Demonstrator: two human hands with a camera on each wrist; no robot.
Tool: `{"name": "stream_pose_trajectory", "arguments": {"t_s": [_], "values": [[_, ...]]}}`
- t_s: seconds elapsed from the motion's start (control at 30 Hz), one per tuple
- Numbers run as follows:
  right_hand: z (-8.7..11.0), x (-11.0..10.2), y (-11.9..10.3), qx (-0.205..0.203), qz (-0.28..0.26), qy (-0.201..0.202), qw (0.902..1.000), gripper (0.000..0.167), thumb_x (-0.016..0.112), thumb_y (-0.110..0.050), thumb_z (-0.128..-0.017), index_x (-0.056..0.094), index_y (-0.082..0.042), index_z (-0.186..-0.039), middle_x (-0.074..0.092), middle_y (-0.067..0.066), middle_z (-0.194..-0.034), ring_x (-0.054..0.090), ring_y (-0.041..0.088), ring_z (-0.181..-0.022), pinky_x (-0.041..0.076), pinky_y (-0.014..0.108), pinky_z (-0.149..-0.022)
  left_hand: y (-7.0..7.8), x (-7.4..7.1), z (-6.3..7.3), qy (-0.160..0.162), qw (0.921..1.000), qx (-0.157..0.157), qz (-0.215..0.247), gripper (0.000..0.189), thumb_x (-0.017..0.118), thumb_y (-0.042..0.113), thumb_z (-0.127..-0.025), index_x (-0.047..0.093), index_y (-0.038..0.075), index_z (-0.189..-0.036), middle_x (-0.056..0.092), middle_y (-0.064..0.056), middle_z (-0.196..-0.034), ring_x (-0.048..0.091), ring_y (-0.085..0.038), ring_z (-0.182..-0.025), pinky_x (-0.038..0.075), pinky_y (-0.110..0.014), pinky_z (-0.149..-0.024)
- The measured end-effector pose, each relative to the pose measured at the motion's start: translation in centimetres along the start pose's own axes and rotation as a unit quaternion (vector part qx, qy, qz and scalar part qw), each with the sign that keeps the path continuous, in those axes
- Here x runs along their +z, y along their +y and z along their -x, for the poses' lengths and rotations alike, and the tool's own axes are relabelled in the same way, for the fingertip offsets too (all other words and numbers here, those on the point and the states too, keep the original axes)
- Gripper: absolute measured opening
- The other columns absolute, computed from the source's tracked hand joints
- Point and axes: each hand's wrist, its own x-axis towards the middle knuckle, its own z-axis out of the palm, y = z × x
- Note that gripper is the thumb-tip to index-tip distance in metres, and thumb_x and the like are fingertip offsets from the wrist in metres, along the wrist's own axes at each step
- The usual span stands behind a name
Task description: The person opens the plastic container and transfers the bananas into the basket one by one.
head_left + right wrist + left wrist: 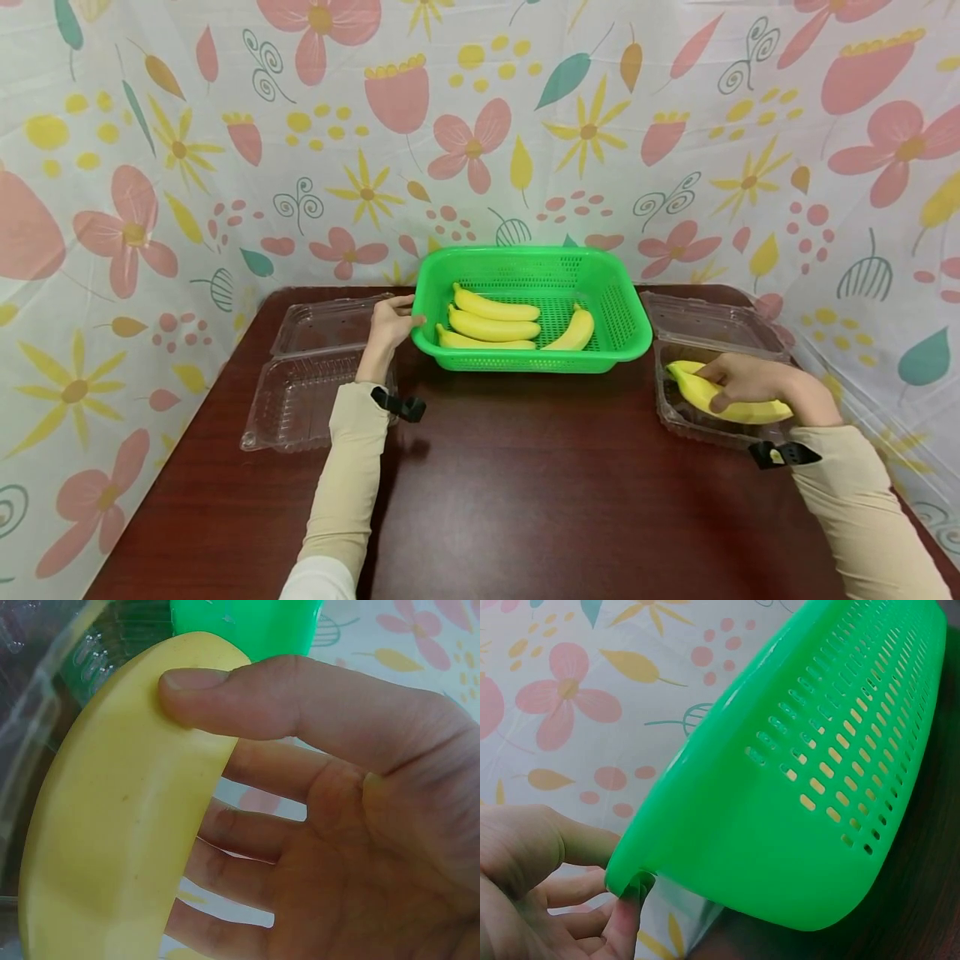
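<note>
In the head view, my left hand (388,323) pinches the left rim of a green plastic basket (525,361); the left wrist view shows thumb and fingers on either side of that rim. Several yellow bananas (495,327) lie inside the basket. On the right, my right hand (761,385) grips another banana (750,412) at an open clear plastic container (693,428). Seen from the right wrist, the thumb presses one side of this banana (112,817) and the fingers reach behind it. Whether it touches the container's floor cannot be told.
A second clear container (288,408) stands on the left with its lid (322,323) folded back. The right container's lid (716,323) also lies back. Everything stands on a dark red-brown table (525,492), with a flower-patterned sheet (480,192) behind and at both sides.
</note>
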Motion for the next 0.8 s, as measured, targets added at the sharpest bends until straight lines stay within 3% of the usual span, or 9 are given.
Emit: {"name": "stream_pose_trajectory", "arguments": {"t_s": [0.8], "values": [[0.1,-1.0,-1.1,-0.008,0.027,0.019,0.9994,0.063,0.075,-0.013,-0.077,0.052,0.018,-0.127,0.054,0.038,-0.126,0.049,0.057,-0.116,0.049,0.058,-0.089,0.1,-0.1,0.0,-0.007,0.9999,-0.007,-0.004,0.055,0.066,0.003,-0.089,0.05,0.008,-0.141,0.057,-0.021,-0.131,0.057,-0.034,-0.12,0.05,-0.043,-0.099]]}}
